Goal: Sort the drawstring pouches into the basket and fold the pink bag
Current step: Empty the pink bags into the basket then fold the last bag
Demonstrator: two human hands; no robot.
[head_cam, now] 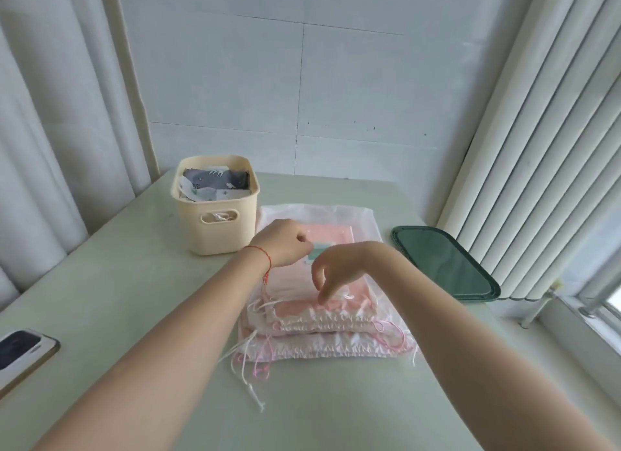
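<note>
While the pink bag (322,316) lies mid-table with pouches (215,185) in the basket (218,228) far left, the left hand (285,242) curls over it, grip unclear; the right hand (336,269) hangs loose, fingertips touching its cloth.

Cream basket (215,230), pink pouches (322,319)

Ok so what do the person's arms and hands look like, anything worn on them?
Both forearms are bare, with no sleeves in view. The left hand has a thin red string bracelet around its wrist, with loose ends trailing down. The right hand and its wrist show no bracelet or watch. No gloves on either hand, and no rings can be made out.
</note>
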